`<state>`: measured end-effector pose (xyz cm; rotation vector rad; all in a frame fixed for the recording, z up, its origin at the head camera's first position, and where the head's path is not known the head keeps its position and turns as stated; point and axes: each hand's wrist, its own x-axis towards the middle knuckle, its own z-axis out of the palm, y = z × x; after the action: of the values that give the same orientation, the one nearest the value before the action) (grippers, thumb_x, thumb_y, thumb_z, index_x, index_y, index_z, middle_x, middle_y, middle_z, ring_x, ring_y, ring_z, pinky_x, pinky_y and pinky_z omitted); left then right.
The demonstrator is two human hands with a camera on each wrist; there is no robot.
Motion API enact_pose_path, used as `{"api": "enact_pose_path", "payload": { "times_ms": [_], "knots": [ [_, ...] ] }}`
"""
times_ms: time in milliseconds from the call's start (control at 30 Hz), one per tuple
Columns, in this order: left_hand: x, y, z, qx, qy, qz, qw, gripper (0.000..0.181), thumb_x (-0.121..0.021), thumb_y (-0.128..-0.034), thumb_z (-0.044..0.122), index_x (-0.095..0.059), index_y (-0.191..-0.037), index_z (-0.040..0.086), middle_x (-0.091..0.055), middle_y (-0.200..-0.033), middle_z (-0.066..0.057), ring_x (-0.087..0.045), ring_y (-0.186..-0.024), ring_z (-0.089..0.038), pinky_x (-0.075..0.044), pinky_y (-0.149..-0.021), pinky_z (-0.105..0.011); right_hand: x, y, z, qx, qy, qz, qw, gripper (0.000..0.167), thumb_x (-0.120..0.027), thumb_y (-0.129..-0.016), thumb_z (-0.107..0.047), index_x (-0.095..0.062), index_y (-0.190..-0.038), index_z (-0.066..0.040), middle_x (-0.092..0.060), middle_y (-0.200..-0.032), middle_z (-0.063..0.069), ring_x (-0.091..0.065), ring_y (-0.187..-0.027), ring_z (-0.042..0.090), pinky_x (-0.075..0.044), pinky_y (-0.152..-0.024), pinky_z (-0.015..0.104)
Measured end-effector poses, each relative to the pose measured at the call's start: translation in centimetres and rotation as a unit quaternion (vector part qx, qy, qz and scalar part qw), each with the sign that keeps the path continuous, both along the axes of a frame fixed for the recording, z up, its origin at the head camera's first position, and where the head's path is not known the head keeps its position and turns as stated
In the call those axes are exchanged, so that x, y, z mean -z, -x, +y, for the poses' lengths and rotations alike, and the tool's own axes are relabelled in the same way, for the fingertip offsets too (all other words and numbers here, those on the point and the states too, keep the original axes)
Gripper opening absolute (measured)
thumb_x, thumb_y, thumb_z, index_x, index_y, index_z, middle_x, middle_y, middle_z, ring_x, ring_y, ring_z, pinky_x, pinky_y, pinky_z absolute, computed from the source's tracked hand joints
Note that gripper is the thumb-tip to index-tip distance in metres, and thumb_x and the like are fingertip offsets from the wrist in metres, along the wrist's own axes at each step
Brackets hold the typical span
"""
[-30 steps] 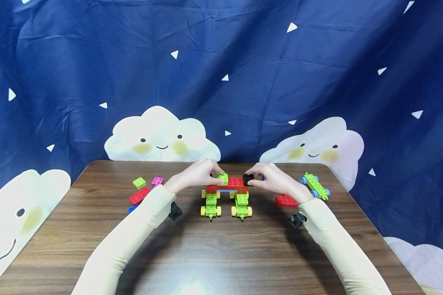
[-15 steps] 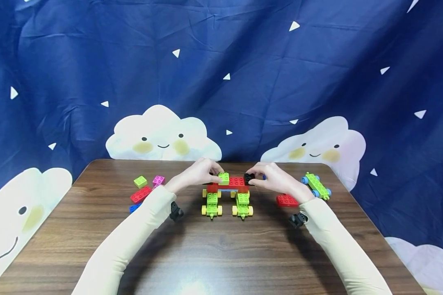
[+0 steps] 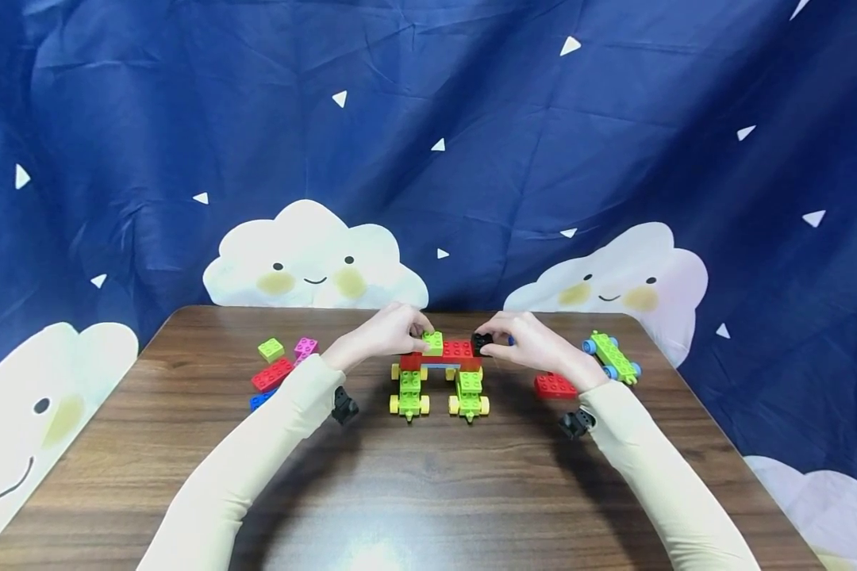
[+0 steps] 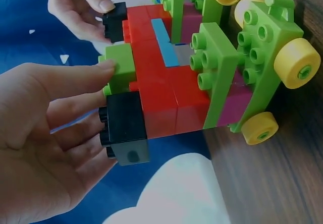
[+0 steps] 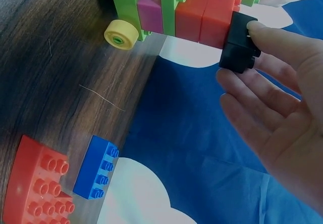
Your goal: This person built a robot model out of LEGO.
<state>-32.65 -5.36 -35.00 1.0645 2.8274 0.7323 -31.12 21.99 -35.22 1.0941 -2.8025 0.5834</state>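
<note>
My left hand (image 3: 389, 335) pinches a lime green brick (image 4: 121, 67) that sits on the red bricks (image 4: 151, 72) spanning a two-car toy build. Beside its fingers, a black brick (image 4: 126, 125) stands on the left end of the red top. At the opposite end, my right hand (image 3: 532, 346) pinches another black brick (image 5: 239, 42) between thumb and fingers, against the red top. Below, two lime green wheeled bases (image 3: 409, 403) with yellow wheels carry lime and purple bricks (image 4: 235, 98). A light blue piece (image 4: 165, 42) lies under the red bricks.
At the left lie a lime brick (image 3: 270, 349), a pink brick (image 3: 305, 347), a red brick (image 3: 272, 375) and a partly hidden blue one (image 3: 260, 399). On the right are red bricks (image 3: 554, 386), a blue brick (image 5: 96, 167) and a lime wheeled base (image 3: 612, 358) with blue wheels.
</note>
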Motion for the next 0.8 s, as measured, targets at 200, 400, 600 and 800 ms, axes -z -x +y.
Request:
{"api": "enact_pose_path", "payload": {
  "times_ms": [200,400,600,800],
  "knots": [
    [0.3,0.2,-0.1,0.008,0.000,0.021,0.9997,0.027,-0.077,-0.0852,0.022,-0.077,-0.107,0.006,-0.078,-0.099,-0.006,-0.071,-0.086,-0.015,-0.057,-0.081,-0.027,0.2,0.1,0.0,0.007,-0.003,-0.009,0.9999,0.030,-0.074,-0.089,-0.021,-0.072,-0.114,-0.006,-0.072,-0.104,0.006,-0.064,-0.085,0.017,-0.053,-0.074,0.029],
    [1.1,0.2,0.3,0.011,-0.017,0.034,0.9992,0.025,-0.077,-0.0864,0.028,-0.078,-0.099,0.006,-0.077,-0.086,-0.006,-0.063,-0.071,-0.012,-0.049,-0.068,-0.022,0.6,0.2,-0.1,-0.007,-0.004,0.003,1.0000,0.029,-0.073,-0.089,-0.021,-0.072,-0.114,-0.005,-0.072,-0.103,0.008,-0.065,-0.085,0.020,-0.052,-0.072,0.028],
    [0.7,-0.1,0.9,-0.011,-0.018,0.015,0.9997,0.024,-0.076,-0.0864,0.024,-0.077,-0.103,0.007,-0.078,-0.098,-0.005,-0.068,-0.083,-0.014,-0.055,-0.080,-0.027,0.4,0.2,-0.1,-0.005,-0.002,0.002,1.0000,0.029,-0.074,-0.089,-0.020,-0.072,-0.113,-0.005,-0.072,-0.102,0.008,-0.065,-0.085,0.022,-0.052,-0.072,0.029],
    [0.3,-0.2,1.2,-0.015,-0.015,0.009,0.9997,0.025,-0.076,-0.0871,0.023,-0.077,-0.106,0.007,-0.078,-0.102,-0.006,-0.068,-0.084,-0.015,-0.056,-0.084,-0.030,-0.1,0.2,-0.1,0.003,-0.005,0.000,1.0000,0.030,-0.074,-0.088,-0.022,-0.072,-0.113,-0.006,-0.072,-0.102,0.006,-0.064,-0.085,0.019,-0.053,-0.073,0.029]
  ]
}}
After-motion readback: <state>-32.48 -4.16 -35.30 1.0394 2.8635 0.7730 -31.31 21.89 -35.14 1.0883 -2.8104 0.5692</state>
